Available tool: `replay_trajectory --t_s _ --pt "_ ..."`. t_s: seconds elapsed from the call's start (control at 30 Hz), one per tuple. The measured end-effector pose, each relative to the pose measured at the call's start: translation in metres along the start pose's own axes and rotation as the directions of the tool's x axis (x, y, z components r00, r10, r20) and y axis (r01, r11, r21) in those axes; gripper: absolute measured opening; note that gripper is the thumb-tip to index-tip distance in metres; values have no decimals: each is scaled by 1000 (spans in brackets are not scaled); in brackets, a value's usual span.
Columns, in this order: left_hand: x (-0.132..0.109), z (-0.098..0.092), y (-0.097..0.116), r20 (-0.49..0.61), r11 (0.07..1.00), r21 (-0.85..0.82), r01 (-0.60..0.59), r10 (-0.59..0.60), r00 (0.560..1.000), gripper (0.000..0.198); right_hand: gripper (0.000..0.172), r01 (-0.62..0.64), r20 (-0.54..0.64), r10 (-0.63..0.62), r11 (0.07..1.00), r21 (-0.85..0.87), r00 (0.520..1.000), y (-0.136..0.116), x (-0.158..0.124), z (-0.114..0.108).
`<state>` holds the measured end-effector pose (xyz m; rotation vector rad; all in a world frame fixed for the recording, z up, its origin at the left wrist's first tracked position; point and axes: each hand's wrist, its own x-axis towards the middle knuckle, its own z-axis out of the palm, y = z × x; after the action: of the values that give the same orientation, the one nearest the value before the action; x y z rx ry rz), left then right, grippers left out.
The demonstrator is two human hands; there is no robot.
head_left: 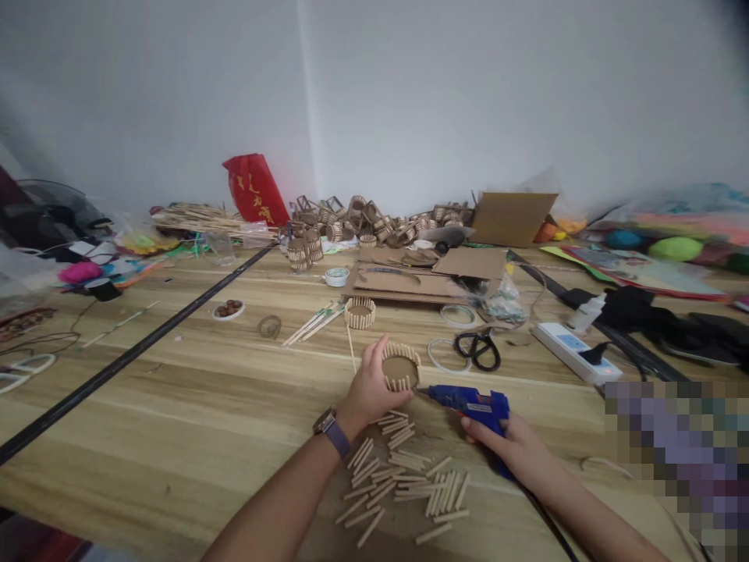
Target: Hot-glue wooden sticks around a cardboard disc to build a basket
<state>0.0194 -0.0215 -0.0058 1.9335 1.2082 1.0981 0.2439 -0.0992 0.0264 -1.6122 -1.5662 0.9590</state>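
Observation:
My left hand [374, 382] grips the left side of a round cardboard piece [401, 368] edged with short upright wooden sticks. In my right hand [508, 441] is a blue hot glue gun [468, 400], its nozzle close to the right front edge of the round piece; whether it touches I cannot tell. Below my hands lie several loose short wooden sticks [403, 480] on a brown sheet. Just beyond my left hand stands another stick-edged ring [360, 312].
Black-handled scissors [478, 349] and a white power strip [576, 353] lie at right. Cardboard sheets [409, 285] are stacked ahead, with many stick-sided pieces [374, 222] behind. A red bag [256, 190] leans at the wall. A small bowl [228, 310] sits left.

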Motion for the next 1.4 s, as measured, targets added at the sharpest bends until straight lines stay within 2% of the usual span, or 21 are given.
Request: replay_trajectory --t_s 0.23,0.43,0.83,1.23,1.4 --pt "-1 1 0 3 1000 5 -21 21 1000 101 52 51 8 -50 996 -78 999 6 1 3" --pt "-1 1 1 10 1000 4 -23 23 1000 102 47 80 28 -77 988 -135 997 7 3 5" --pt "-1 1 2 11 1000 11 -29 29 1000 101 47 107 -13 -109 990 -92 994 5 2 6" --pt "0 2 1 18 999 39 -25 24 1000 100 57 100 1 -100 990 -104 995 4 3 6" --pt "-1 2 2 10 1000 16 -22 22 1000 101 55 93 -7 -94 991 -93 996 3 2 7"
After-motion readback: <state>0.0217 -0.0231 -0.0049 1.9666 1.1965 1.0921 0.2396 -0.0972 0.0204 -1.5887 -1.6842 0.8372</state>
